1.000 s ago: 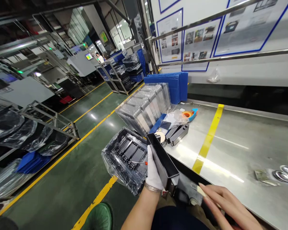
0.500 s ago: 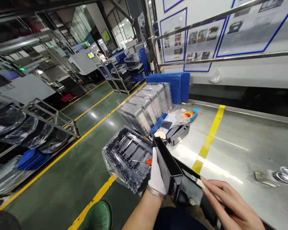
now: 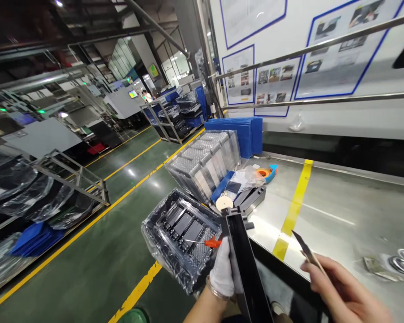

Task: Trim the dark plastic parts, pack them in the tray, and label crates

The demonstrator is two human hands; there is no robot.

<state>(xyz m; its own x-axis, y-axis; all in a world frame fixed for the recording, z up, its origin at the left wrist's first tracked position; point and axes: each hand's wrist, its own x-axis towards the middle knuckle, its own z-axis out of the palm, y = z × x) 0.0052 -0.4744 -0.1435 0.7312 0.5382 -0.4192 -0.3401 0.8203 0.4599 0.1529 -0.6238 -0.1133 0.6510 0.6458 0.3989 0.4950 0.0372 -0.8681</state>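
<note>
My left hand [image 3: 222,271], in a white glove, grips a long black box-shaped part [image 3: 244,255] with an open hollow along it. In my bare right hand [image 3: 340,282] is a knife [image 3: 308,252], its dark pointed blade aimed up and left, apart from the black part. A tool with an orange-red handle [image 3: 212,242] and thin metal shaft shows beside my left fingers, over the black bin [image 3: 155,237]; I cannot tell whether the glove touches it. The bin is lined with clear plastic and holds several black parts [image 3: 191,231].
On the metal table [image 3: 336,202] lie black parts [image 3: 252,202], a beige disc [image 3: 224,203] and an orange-and-blue tape dispenser [image 3: 267,174]. Stacked clear trays [image 3: 202,161] and blue sheets [image 3: 249,134] stand behind. A green bin [image 3: 134,316] is below left.
The black part has turned, its hollow now facing up toward me. My right hand has drawn away from it to the right, and the knife blade now shows clearly. The view has tilted up slightly.
</note>
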